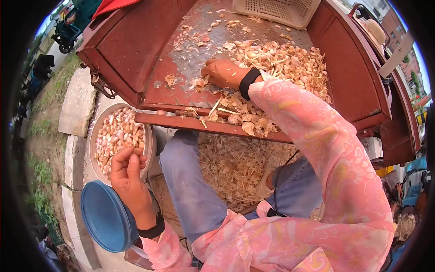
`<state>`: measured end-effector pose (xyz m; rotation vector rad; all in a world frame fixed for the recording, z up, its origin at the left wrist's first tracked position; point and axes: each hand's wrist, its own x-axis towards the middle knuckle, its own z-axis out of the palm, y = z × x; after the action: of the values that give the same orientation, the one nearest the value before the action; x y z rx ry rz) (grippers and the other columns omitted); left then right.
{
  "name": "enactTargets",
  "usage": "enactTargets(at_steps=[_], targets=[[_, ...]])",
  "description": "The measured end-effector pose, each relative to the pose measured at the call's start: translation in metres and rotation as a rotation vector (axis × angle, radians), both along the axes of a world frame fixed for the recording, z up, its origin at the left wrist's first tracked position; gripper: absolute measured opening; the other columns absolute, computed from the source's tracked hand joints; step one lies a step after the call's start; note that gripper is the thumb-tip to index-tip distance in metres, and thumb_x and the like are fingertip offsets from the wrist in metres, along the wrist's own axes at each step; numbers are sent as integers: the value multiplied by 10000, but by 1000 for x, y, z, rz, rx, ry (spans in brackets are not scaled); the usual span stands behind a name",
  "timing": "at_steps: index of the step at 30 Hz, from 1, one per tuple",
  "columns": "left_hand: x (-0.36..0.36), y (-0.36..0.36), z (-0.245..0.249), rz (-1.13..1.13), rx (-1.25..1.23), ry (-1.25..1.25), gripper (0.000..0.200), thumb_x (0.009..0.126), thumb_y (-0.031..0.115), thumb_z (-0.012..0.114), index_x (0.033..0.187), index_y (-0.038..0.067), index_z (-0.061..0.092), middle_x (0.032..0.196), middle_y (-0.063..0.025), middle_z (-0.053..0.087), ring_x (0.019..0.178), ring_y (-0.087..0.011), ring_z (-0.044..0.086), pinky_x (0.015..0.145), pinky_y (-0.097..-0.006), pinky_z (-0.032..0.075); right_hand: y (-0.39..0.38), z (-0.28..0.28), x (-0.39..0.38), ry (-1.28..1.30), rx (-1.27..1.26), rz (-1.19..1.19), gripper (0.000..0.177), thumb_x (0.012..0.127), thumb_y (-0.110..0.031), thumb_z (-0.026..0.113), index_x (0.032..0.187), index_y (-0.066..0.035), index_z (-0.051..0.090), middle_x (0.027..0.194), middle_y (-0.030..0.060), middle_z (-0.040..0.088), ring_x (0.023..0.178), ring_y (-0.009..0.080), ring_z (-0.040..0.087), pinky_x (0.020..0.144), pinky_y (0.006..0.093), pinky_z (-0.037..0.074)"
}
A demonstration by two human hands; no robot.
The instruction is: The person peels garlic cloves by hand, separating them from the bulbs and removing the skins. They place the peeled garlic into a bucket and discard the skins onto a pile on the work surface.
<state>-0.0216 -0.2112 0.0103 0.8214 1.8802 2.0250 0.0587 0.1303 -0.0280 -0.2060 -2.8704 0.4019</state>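
The left hand (132, 183), with fingers half bent, is above the near edge of a round, pale plastic bucket (152, 146), which is filled with whitish-pink garlic cloves (116, 131). I cannot tell whether these fingers hold something. Just beside the bucket there is a round blue plastic vessel (100, 215). The right hand (223, 73) reaches over a red-painted metal cargo bed (120, 56); its fingertips are hidden, close to some thin, dry garlic skins (199, 83). To the right of it lies a large heap of loose, pale garlic cloves with skins (294, 65). Behind the heap stands a beige rectangular plastic basket (311, 10).
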Motion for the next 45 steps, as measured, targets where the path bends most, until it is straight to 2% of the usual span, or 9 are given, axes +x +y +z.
enactTargets(at_steps=[7,10,13,21,24,28,33,39,45], targets=[[25,134,-23,-301,-1,-171,240,856,99,560,1062,-20,531,983,-91,584,823,-104,572,673,-221,468,-30,35,33,43,-146,-31,183,753,-93,575,905,7,557,771,172,589,726,327,588,647,375,457],[37,160,-39,-309,-35,100,234,848,90,575,1042,-32,529,941,-91,594,799,-99,578,646,-212,474,-57,48,64,85,-279,26,204,742,-87,602,929,-19,559,791,151,570,745,310,572,649,362,450],[64,165,-30,-554,11,-188,215,844,88,583,1006,-44,531,881,-87,609,763,-100,588,645,-212,480,-70,45,98,246,-170,125,239,724,-77,633,949,-39,561,806,121,536,775,291,550,658,351,441],[113,167,-29,-462,-22,-211,166,878,75,527,981,-55,524,809,-67,607,705,-85,571,611,-206,470,-77,25,136,421,-352,-84,193,682,-79,609,852,-7,552,753,171,566,737,343,558,635,397,439],[125,172,-43,-403,31,-109,169,903,101,485,973,-48,523,780,-46,588,653,-64,533,556,-192,440,-77,33,148,259,-498,-111,270,752,-72,638,1012,-25,583,810,61,590,712,135,573,625,275,458],[123,169,-51,-402,-37,-75,189,931,143,437,971,-22,523,741,-18,548,593,-43,468,497,-171,379,-71,25,155,187,-922,-85,295,810,-101,613,1084,-15,546,886,34,588,793,101,557,683,257,455],[125,157,-37,-507,148,-663,236,956,200,383,990,6,514,670,15,435,525,-41,362,438,-147,276,-60,18,161,307,-1192,7,305,847,-107,582,1121,3,510,969,12,558,893,67,504,788,224,420],[115,123,-6,-838,351,-958,253,961,222,375,993,4,500,633,-8,426,496,-43,348,421,-154,276,-41,10,164,325,-918,-224,220,799,-78,562,1010,-16,563,868,5,575,733,68,494,659,221,433],[52,30,-3,-490,381,-804,234,948,222,407,999,19,510,633,-2,406,508,-61,347,422,-160,291,-66,19,155,191,-949,-165,156,829,-43,540,982,-14,536,910,-18,526,774,53,488,693,209,416]])
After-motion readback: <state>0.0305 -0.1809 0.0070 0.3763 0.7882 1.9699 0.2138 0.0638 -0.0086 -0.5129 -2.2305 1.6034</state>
